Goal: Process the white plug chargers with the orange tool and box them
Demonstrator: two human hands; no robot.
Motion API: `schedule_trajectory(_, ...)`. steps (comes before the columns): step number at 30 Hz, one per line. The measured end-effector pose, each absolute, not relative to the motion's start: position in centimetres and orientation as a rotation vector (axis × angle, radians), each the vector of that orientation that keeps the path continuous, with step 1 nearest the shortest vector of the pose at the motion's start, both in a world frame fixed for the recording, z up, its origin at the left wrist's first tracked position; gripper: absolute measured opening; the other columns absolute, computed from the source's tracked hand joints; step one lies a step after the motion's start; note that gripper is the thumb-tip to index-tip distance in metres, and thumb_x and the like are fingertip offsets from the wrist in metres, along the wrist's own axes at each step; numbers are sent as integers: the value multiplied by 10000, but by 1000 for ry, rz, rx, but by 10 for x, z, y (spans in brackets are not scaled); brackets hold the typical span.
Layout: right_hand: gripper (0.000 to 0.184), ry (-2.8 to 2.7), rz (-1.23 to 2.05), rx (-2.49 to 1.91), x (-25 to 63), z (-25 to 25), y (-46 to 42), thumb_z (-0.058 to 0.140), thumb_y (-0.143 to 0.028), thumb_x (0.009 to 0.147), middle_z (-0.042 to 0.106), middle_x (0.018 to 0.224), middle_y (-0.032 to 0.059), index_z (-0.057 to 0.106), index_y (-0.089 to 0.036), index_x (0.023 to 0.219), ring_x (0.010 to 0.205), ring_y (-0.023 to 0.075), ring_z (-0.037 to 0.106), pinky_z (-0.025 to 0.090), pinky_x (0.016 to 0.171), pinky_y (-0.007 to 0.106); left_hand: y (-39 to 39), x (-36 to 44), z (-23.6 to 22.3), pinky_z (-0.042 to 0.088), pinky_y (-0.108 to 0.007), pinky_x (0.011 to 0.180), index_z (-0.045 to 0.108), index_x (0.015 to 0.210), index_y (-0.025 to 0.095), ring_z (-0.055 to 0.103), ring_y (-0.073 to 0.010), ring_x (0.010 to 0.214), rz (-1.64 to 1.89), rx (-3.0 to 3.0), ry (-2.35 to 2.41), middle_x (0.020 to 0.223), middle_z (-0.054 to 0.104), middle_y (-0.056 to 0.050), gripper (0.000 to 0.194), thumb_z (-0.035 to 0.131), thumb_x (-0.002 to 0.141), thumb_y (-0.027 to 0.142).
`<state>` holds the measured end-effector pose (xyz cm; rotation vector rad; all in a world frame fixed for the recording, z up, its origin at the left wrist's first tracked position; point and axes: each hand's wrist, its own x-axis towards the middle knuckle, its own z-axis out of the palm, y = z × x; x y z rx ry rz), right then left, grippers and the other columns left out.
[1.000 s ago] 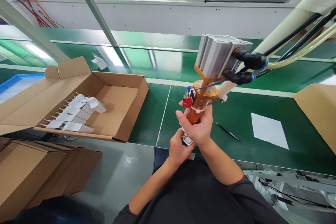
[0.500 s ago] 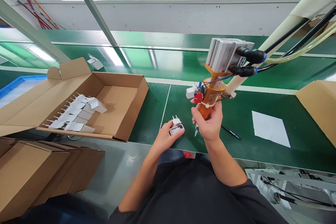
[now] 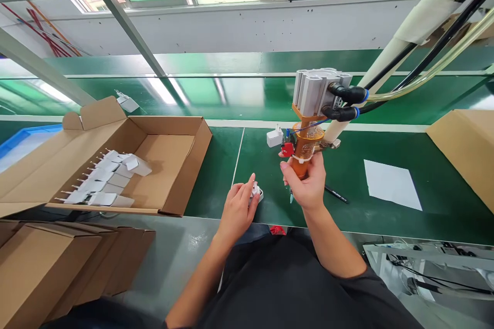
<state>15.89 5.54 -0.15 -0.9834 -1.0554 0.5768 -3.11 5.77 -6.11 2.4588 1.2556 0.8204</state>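
My left hand [image 3: 240, 206] is closed on a small white plug adapter [image 3: 258, 194] low over the green bench; its fingers cover most of the adapter. To the right, my right hand [image 3: 306, 181] wraps round the amber barrel of a glue dispenser [image 3: 303, 151], whose thin nozzle points down toward the bench. A red switch is fixed to the barrel's left side. Just behind it stands another white adapter [image 3: 275, 137]. Several white adapters [image 3: 106, 177] lie in a row in the open cardboard box [image 3: 185, 164] on the left.
A black pen [image 3: 336, 194] and a sheet of white paper [image 3: 392, 184] lie on the right of the bench. At the far right is a cardboard box [image 3: 466, 149]. Flat cartons [image 3: 57, 262] stand at lower left. Hoses [image 3: 417, 79] run to the dispenser from upper right.
My left hand has turned over the adapter, and its fingers now hide more of it. My right hand keeps its grip on the dispenser. The whole view has shifted slightly.
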Motion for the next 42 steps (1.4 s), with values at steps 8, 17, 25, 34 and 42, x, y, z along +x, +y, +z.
schedule_trajectory(8,267,-1058,572,-983,163,-4,55,689,-271,835,565,659,-69,474,-238,990,427,81,454,382,406,228,48,-18,-82,529,-309,734,550,1206,201,687,-223,869,767,2372,1588,979,709,-68,282,503,1009,397)
schedule_trajectory(17,265,-1063,534,-1030,184,-8,43,721,-270,817,595,696,-51,513,-224,975,480,93,512,448,443,227,91,5,-59,498,-390,853,572,1225,192,640,-289,971,532,2642,1350,1031,674,-123,366,592,945,426)
schedule_trajectory(25,272,-1093,504,-1099,208,-18,33,709,-263,836,648,768,-23,553,-214,1054,474,87,514,456,437,223,196,92,-52,181,-583,1223,623,1096,146,258,-408,1486,615,2808,1148,1507,414,-222,316,700,808,251)
schedule_trajectory(34,234,-1144,496,-1076,213,-16,32,695,-262,843,610,681,-37,573,-215,1036,482,107,517,450,427,225,240,63,-54,531,-455,981,573,1169,238,636,-297,1133,727,1971,1156,1181,666,-88,437,725,785,380)
schedule_trajectory(42,176,-1143,630,-1023,226,-22,31,694,-263,865,557,629,-39,565,-219,977,455,107,478,412,402,224,283,5,-11,588,-324,702,450,1333,273,686,-211,904,961,1375,1151,1075,658,-61,549,571,900,589)
